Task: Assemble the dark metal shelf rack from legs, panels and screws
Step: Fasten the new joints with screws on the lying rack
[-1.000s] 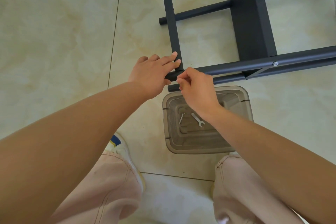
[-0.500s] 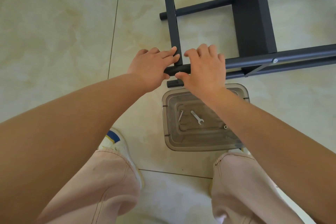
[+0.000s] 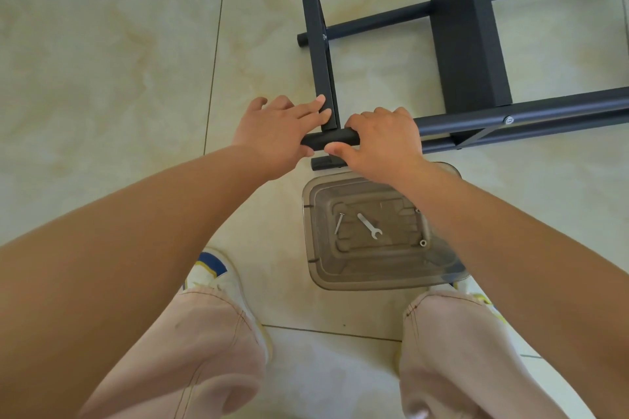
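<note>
Dark metal rack (image 3: pixel 469 44), part-built, lies on its side on the tiled floor (image 3: pixel 102 61) ahead of the person. Legs run left to right across the view; panels stand edge-on between them.

Nearest upper leg (image 3: pixel 335 138): long axis roughly horizontal in frame, free end pointing to the person's left. Both hands sit on that end.
- Right hand (image 3: pixel 383 143): wrapped over the top of the tube, fingers curled round it, thumb underneath. Closed grip on the leg.
- Left hand (image 3: pixel 279 133): at the very tip of the leg, palm against the end; fingers held loosely flat, their tips reaching the end panel (image 3: pixel 320 51) where it meets the leg. Whether the thumb closes under the tube cannot be told.

Key relation: panel-to-leg joint lies between the two hands, just beyond the left fingertips and just left of the right knuckles. Left hand is nearer the joint.

One screw head (image 3: pixel 509 120) shows further along the same leg, at the middle panel.

Clear plastic bin (image 3: pixel 449 274) sits on the floor just below the hands, towards the person. Inside: one loose screw (image 3: pixel 339 223), a small spanner (image 3: pixel 369 226), a nut (image 3: pixel 423 242).

Judgement: the end joint probably needs fastening next; right hand would have to drop back and down to the bin.
</note>
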